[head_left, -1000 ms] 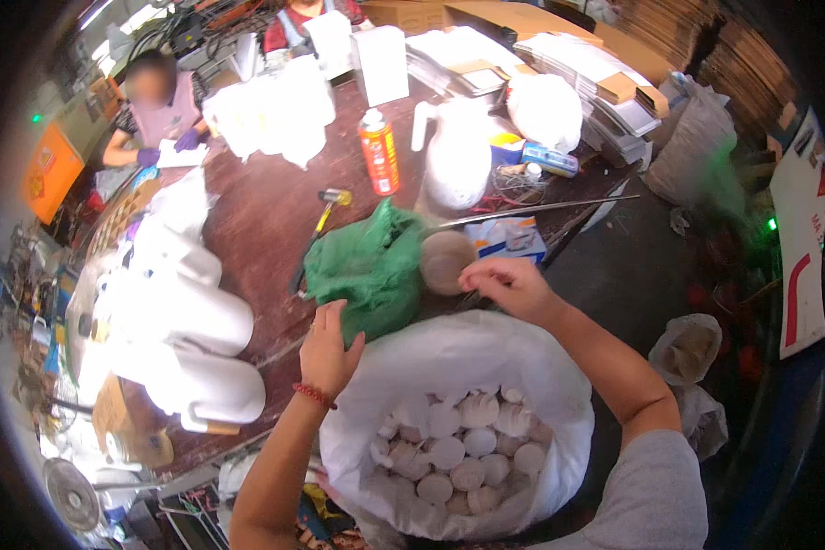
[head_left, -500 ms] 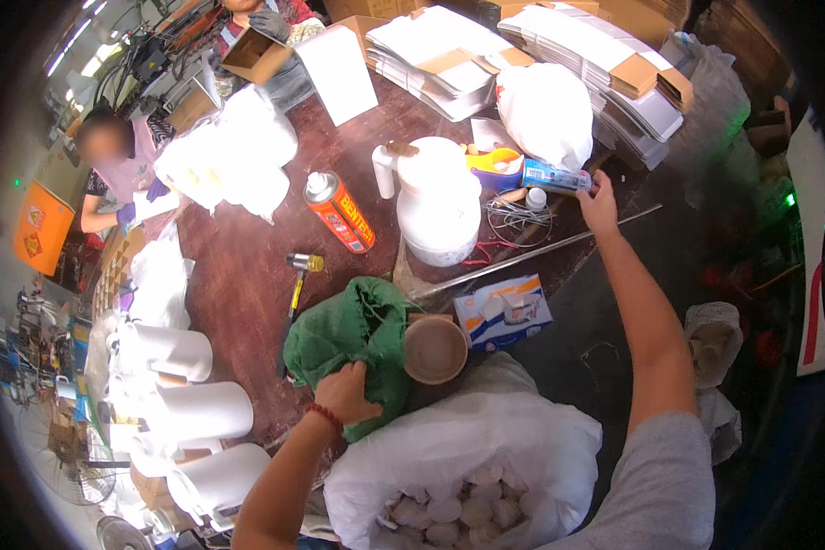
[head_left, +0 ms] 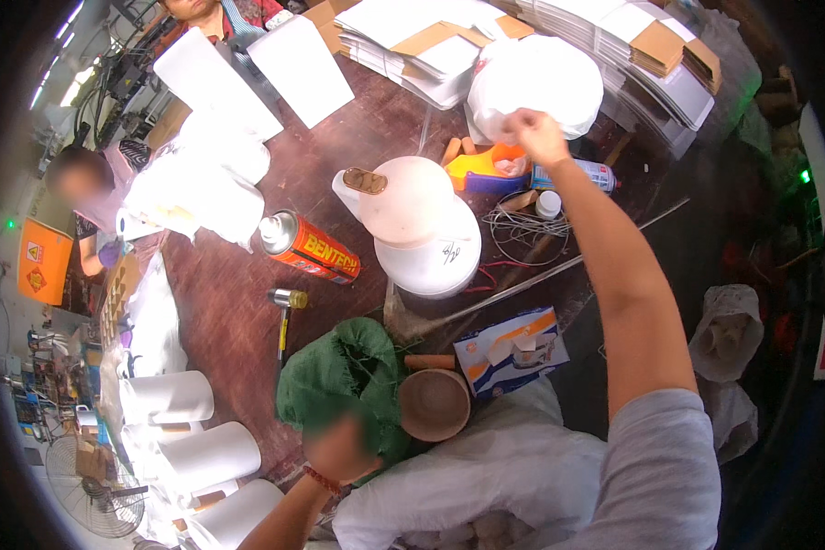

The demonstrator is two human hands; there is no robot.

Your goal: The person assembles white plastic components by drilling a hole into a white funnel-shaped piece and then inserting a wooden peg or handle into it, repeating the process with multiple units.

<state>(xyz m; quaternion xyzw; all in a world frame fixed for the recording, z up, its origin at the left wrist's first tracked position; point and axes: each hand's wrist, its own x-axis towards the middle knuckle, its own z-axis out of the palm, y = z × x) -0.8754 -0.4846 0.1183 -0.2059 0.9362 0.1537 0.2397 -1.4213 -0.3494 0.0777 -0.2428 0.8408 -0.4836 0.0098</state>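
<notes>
My left hand [head_left: 339,447], blurred, lies against the near side of a green woven sack [head_left: 335,371]; whether its fingers grip the cloth cannot be made out. My right arm reaches far across the table. The bent fingers of my right hand [head_left: 536,137] are closed at the near edge of a full white plastic bag [head_left: 545,82]. Below that hand are a yellow-and-blue scoop-like container [head_left: 481,170], a blue spray can [head_left: 591,174] and a coil of wire [head_left: 518,229]. A round brown bowl [head_left: 434,405] stands beside the sack.
A white jug [head_left: 426,238], an orange spray can [head_left: 312,247] and a small hammer [head_left: 285,321] occupy the mid-table. A printed box [head_left: 513,353] lies near the bowl. White cylinders [head_left: 211,456] line the left. Flat cartons [head_left: 422,46] are stacked behind. Two people work opposite.
My right hand has left the blue spray can and moved up and left to the white bag. My left hand stays at the green sack. The view has shifted.
</notes>
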